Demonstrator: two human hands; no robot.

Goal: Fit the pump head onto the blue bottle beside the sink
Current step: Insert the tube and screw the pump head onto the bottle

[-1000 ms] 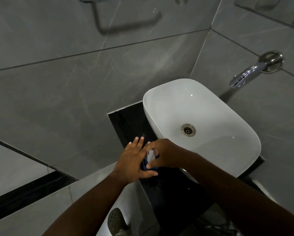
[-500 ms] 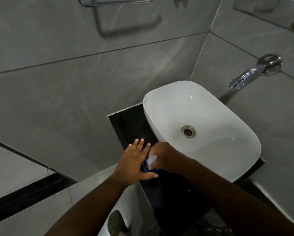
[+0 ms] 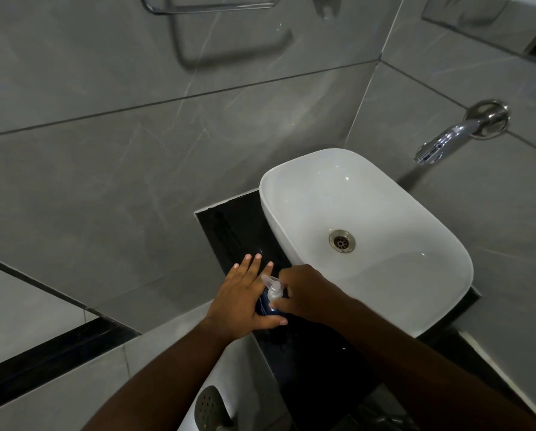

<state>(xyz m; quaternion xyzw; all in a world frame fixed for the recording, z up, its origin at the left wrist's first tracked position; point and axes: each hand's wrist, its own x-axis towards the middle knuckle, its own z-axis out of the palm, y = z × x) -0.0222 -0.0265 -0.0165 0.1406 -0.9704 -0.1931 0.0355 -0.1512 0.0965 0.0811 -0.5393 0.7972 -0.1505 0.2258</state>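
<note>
A blue bottle stands on the black counter just left of the white sink. Only a sliver of the bottle shows between my hands. A clear white pump head sits on top of the bottle, its nozzle pointing up and left. My left hand steadies the bottle from the left, thumb wrapped across its front and fingers stretched out flat. My right hand grips the pump head's collar from the right.
A chrome tap juts from the grey tiled wall above the sink. A chrome towel rail hangs on the wall at the top. Below my left arm is a white fixture with a round perforated metal part.
The pump head's nozzle now sticks out farther up and left from under my right hand. Both hands stay on the bottle in nearly the same spot.
</note>
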